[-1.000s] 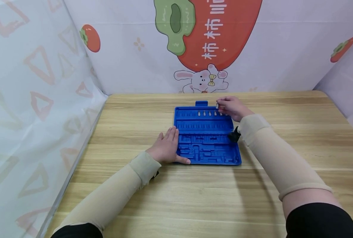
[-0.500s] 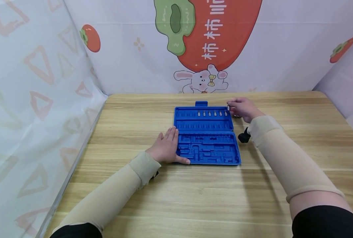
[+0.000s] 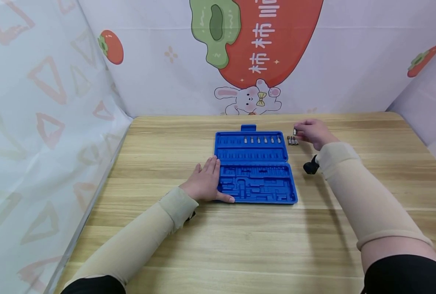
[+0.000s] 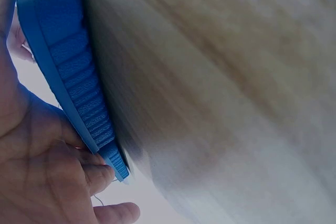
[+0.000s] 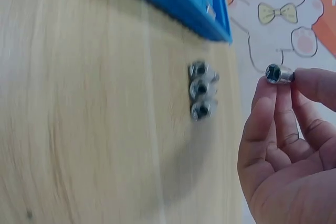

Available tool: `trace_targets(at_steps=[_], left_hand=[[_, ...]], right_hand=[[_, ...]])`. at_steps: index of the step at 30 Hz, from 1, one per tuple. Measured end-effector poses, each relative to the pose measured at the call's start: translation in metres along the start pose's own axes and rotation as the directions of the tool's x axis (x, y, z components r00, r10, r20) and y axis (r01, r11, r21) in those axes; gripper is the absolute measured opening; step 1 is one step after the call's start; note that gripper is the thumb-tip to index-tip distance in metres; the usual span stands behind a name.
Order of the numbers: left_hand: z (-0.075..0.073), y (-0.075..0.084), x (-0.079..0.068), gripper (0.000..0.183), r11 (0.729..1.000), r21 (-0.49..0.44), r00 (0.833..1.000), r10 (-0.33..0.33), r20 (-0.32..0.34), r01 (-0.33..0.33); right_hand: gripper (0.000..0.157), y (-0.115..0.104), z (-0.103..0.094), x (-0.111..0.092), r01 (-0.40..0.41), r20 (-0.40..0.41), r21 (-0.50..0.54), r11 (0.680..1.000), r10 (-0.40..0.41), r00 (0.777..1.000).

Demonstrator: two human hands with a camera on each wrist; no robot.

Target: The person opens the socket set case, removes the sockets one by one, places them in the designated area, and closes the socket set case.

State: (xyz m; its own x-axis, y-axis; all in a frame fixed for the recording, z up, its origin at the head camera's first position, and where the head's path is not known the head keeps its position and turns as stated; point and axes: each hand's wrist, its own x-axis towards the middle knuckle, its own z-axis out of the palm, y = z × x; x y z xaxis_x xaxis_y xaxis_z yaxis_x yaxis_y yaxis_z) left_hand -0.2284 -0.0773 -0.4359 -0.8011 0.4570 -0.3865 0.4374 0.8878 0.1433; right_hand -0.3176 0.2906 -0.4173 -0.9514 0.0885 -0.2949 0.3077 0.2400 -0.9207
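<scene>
A blue plastic tool case (image 3: 252, 148) lies opened flat on the table, its moulded slots facing up. My left hand (image 3: 204, 181) rests along its left edge with fingers straight and the thumb over the front corner. To the right of the case, my right hand (image 3: 316, 133) pinches a small metal socket (image 5: 279, 74) between thumb and fingertips, raised above the table. Beneath and left of it, three silver sockets (image 5: 199, 88) lie side by side on the wood. Several small metal pieces (image 3: 258, 139) sit in the case's far row.
The wooden table (image 3: 240, 249) reaches back to a white printed cloth (image 3: 159, 81) with a rabbit drawing. Another patterned cloth (image 3: 56, 163) hangs along the left side. A tab latch (image 3: 248, 128) sticks out from the case's far edge.
My right hand has moved right with the socket, from over the case's far row to beside it, uncovering the far row's right end and the loose sockets. The left hand has stayed put.
</scene>
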Motion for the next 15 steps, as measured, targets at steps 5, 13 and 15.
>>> trace_targets(at_steps=[5,13,15], left_hand=[[0.001,0.0,0.0,0.133,1.0,-0.005,1.0,-0.001,0.004,0.001],[-0.001,0.0,0.0,0.133,1.0,-0.007,1.0,0.002,0.005,-0.002],[-0.001,0.0,0.0,0.133,1.0,-0.008,1.0,0.001,0.007,-0.001]], right_hand=[[0.038,0.007,-0.007,0.001,0.002,-0.026,-0.105,0.994,-0.005,1.0],[0.036,0.017,-0.015,0.005,-0.024,-0.031,-0.187,0.982,0.019,0.999],[0.033,0.019,-0.016,0.007,-0.03,-0.032,-0.18,0.983,0.025,0.999]])
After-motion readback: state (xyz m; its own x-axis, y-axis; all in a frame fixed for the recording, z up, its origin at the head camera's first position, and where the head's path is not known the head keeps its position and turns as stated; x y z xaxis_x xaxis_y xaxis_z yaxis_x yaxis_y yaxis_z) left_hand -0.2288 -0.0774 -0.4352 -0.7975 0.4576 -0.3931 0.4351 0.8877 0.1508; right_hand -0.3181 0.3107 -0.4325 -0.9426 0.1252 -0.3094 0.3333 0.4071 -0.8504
